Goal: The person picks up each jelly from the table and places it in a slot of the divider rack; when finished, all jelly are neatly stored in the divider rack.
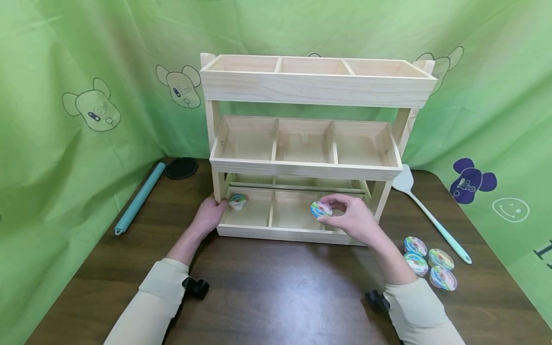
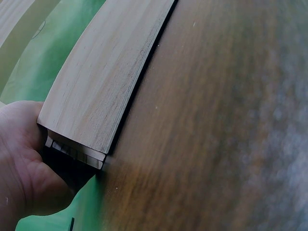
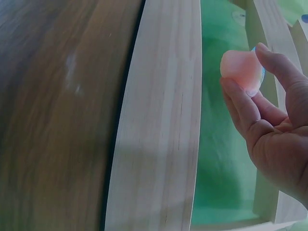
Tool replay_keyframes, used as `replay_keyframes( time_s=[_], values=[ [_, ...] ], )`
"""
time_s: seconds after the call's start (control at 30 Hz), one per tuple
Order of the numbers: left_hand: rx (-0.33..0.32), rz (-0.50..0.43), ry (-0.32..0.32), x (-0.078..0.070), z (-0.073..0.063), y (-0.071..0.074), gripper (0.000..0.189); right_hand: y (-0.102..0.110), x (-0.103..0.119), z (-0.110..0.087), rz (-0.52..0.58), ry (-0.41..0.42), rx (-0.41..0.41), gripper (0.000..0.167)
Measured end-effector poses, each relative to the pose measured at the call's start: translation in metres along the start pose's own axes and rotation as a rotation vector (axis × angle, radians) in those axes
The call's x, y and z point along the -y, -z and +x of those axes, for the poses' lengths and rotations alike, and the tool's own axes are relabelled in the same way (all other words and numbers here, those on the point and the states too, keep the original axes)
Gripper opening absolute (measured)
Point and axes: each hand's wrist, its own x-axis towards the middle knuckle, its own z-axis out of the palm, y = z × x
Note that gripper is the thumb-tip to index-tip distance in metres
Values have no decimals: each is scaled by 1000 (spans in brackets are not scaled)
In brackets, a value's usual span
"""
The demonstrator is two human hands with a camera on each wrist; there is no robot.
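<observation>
A light wooden three-tier shelf (image 1: 319, 90) stands on the table, each tier split into three compartments. My left hand (image 1: 209, 214) grips the left end of its bottom tier, and in the left wrist view the hand (image 2: 29, 163) wraps past the end of the front board (image 2: 106, 72). Between thumb and fingers, my right hand (image 1: 355, 218) pinches a small jelly cup (image 1: 321, 209) above the bottom tier, around its middle and right compartments. The right wrist view shows the cup's pinkish body (image 3: 239, 70). Another jelly cup (image 1: 237, 201) lies in the bottom left compartment.
Several jelly cups (image 1: 441, 258) with colourful lids sit together at the table's right. Behind them lies a spatula (image 1: 435, 223) with a pale blue handle. A teal rolled or tube-like object (image 1: 140, 199) and a black disc (image 1: 181, 168) are at the left. Green cloth (image 1: 129, 38) surrounds the table.
</observation>
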Motion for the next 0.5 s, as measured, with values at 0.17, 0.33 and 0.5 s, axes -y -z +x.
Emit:
replay_keyframes(
  time_s=[0.17,0.33,0.5],
  values=[
    [-4,-1,-6,-1,-1,0,53,-10,5,8,30,0,24,45],
    [-11,13,3,-2,-1,1,53,-21,10,15,30,-7,45,46],
    [-11,22,10,-3,-1,1,51,-31,16,20,77,-18,79,48]
  ],
)
